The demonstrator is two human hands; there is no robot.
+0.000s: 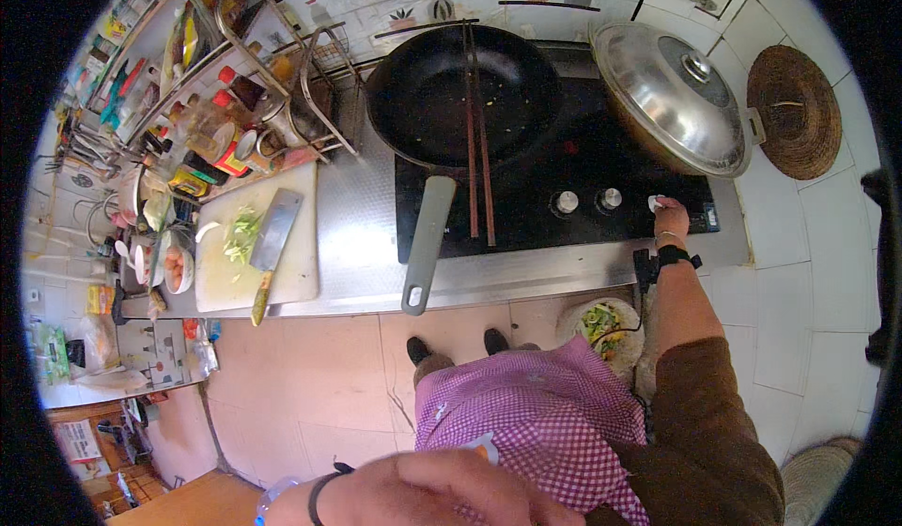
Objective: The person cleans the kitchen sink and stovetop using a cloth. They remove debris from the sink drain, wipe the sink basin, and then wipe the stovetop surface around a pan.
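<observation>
At the right end of a black cooktop, my right hand pinches a small white piece, too small to name. Two control knobs sit to its left. My left hand is large at the bottom, back side up, before a pink checked apron; its fingertips are hidden. A black wok with a grey handle rests on the hob, a few small bits inside. Wooden chopsticks lie across it. On the right, a metal domed lid covers a second pan.
A cleaver lies beside chopped green vegetable on a white cutting board; its handle overhangs the counter edge. Condiment bottles fill a metal rack at left. Eggs sit in a bowl. A scrap-filled bin stands below the counter.
</observation>
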